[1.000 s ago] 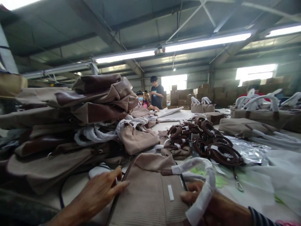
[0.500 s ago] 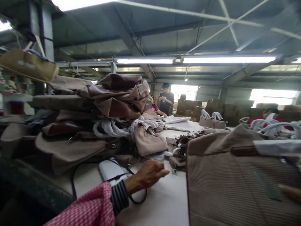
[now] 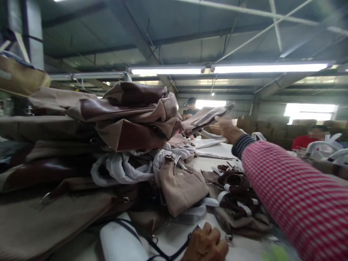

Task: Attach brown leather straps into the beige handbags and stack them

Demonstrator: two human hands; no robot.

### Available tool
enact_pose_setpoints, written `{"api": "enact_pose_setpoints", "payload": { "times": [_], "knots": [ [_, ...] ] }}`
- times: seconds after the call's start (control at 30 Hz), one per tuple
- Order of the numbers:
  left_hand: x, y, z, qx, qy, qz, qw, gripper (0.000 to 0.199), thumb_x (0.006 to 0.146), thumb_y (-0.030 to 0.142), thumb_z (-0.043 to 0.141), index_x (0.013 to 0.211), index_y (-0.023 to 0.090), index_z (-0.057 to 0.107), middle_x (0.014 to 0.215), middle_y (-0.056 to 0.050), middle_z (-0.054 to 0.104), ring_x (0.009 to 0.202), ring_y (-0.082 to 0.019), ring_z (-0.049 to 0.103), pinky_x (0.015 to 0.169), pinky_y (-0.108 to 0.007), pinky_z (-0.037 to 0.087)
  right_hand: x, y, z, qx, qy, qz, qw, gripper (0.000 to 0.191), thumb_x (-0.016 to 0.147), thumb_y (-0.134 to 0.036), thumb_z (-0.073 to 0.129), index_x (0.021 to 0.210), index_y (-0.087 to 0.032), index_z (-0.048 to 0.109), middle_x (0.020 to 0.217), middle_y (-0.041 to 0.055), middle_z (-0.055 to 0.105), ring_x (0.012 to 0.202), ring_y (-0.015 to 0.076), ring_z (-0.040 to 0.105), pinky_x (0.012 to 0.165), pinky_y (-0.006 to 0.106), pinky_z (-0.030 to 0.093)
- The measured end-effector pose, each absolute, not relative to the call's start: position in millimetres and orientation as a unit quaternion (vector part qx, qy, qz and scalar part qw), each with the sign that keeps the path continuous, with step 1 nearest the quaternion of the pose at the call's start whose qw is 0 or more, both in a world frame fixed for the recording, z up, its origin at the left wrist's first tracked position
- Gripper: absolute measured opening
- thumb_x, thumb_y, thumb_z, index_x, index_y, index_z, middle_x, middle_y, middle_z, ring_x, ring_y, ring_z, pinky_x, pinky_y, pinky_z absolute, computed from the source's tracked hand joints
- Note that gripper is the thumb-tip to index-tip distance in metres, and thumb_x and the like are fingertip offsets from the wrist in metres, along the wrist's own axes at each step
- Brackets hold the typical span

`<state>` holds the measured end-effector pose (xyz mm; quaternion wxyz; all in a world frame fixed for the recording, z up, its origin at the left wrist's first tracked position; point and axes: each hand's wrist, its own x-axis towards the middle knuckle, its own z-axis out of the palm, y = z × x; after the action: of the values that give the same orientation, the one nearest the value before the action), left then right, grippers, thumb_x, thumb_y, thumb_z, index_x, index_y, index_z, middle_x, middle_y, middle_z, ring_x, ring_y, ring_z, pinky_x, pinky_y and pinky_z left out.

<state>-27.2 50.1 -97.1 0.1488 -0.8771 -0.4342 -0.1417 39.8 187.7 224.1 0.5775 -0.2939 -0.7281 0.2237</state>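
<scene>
My right hand point(image 3: 225, 127), in a pink checked sleeve, reaches far across the table and is blurred. Its fingers are at the edge of a brown fabric handbag point(image 3: 203, 119), which tilts in the air above the tabletop. My left hand point(image 3: 208, 243) is low at the front, knuckles up and fingers curled; what lies inside them is hidden. Beside it runs a black cord point(image 3: 178, 250), next to a white rounded object point(image 3: 119, 241). A small brown bag point(image 3: 182, 185) lies beyond, beside rolled dark brown straps point(image 3: 235, 179).
A tall pile of brown bags point(image 3: 130, 134) with dark leather-like panels fills the left. White-wrapped handles point(image 3: 125, 168) stick out of it. A person in dark clothing point(image 3: 191, 107) stands behind the table, another in red point(image 3: 301, 141) at right. Cartons point(image 3: 274, 127) line the back.
The large brown bag has left the near right. My right arm now stretches forward with a bag at its hand. My left hand has dropped lower and nearer. The view has shifted closer to the pile.
</scene>
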Motion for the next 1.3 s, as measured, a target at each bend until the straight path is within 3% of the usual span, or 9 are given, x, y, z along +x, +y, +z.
{"api": "enact_pose_setpoints", "payload": {
  "times": [0.13,0.2,0.37,0.53,0.7,0.8,0.9,1.07,1.3],
  "knots": [
    [-23,54,-105,-0.871,-0.412,-0.198,0.181,0.033,0.09,0.054,0.07,0.083,0.022,0.061,0.075,-0.007,0.06,0.075,-0.024,0.06,0.043,-0.032,0.016,-19,221,174,-0.366,-0.718,0.341,0.485,0.035,0.103,-0.037,0.065,0.131,-0.016,0.064,0.127,0.0101,0.067,0.105,0.0226,0.069,0.089,0.043,0.061],
    [-24,48,-101,-0.87,-0.41,-0.208,0.177,0.03,0.091,0.051,0.068,0.085,0.023,0.061,0.077,-0.007,0.061,0.076,-0.024,0.06,0.045,-0.033,0.016,-31,220,136,-0.383,-0.719,0.373,0.443,0.026,0.101,-0.032,0.068,0.118,-0.013,0.068,0.109,0.0082,0.071,0.09,0.0195,0.071,0.075,0.035,0.062],
    [-28,30,-85,-0.868,-0.424,-0.206,0.157,0.028,0.096,0.049,0.066,0.092,0.023,0.057,0.089,-0.005,0.064,0.088,-0.025,0.061,0.049,-0.033,0.022,-9,190,69,-0.367,-0.748,0.38,0.402,0.013,0.084,-0.02,0.066,0.085,-0.01,0.074,0.075,0.0055,0.069,0.068,0.0179,0.066,0.047,0.022,0.045],
    [-34,20,-77,-0.877,-0.399,-0.232,0.136,0.023,0.102,0.044,0.058,0.099,0.021,0.054,0.103,-0.004,0.064,0.098,-0.024,0.06,0.056,-0.036,0.034,11,151,66,-0.337,-0.794,0.356,0.359,0.033,0.087,-0.045,0.063,0.083,-0.014,0.073,0.074,0.0047,0.066,0.075,0.0204,0.066,0.053,0.025,0.046],
    [-42,13,-70,-0.889,-0.383,-0.229,0.101,0.025,0.102,0.04,0.054,0.117,0.021,0.057,0.114,-0.008,0.067,0.106,-0.027,0.061,0.072,-0.039,0.046,-20,97,73,-0.335,-0.89,0.146,0.274,0.056,0.088,-0.072,0.061,0.108,-0.021,0.068,0.109,0.0088,0.069,0.1,0.0274,0.065,0.081,0.036,0.049],
    [-46,5,-62,-0.901,-0.366,-0.212,0.092,0.024,0.102,0.033,0.055,0.12,0.019,0.06,0.119,-0.011,0.069,0.109,-0.028,0.061,0.079,-0.039,0.048,-39,71,67,-0.357,-0.902,0.037,0.239,0.049,0.084,-0.061,0.07,0.109,-0.019,0.064,0.115,0.0125,0.067,0.107,0.0301,0.062,0.083,0.035,0.045],
    [-47,-1,-51,-0.9,-0.375,-0.204,0.085,0.022,0.103,0.03,0.052,0.117,0.016,0.063,0.119,-0.013,0.069,0.11,-0.029,0.061,0.081,-0.038,0.05,-37,65,68,-0.373,-0.9,-0.015,0.225,0.021,0.086,-0.036,0.064,0.097,-0.018,0.064,0.099,0.0097,0.069,0.092,0.0251,0.062,0.073,0.032,0.04],
    [-46,-1,-39,-0.885,-0.428,-0.182,0.029,0.02,0.099,0.034,0.061,0.111,0.018,0.062,0.116,-0.009,0.068,0.108,-0.026,0.062,0.087,-0.037,0.053,18,96,111,-0.405,-0.84,0.063,0.356,0.014,0.081,-0.027,0.056,0.069,-0.02,0.058,0.063,0.0009,0.056,0.062,0.0163,0.05,0.058,0.029,0.031],
    [-48,0,-27,-0.834,-0.439,-0.312,-0.124,0.044,0.094,0.041,0.071,0.131,0.022,0.057,0.13,-0.008,0.067,0.115,-0.025,0.064,0.095,-0.036,0.053,113,76,173,-0.29,-0.692,0.237,0.617,0.025,0.078,-0.037,0.07,0.093,-0.017,0.069,0.084,0.0079,0.076,0.066,0.017,0.065,0.051,0.025,0.045]
  ]
}}
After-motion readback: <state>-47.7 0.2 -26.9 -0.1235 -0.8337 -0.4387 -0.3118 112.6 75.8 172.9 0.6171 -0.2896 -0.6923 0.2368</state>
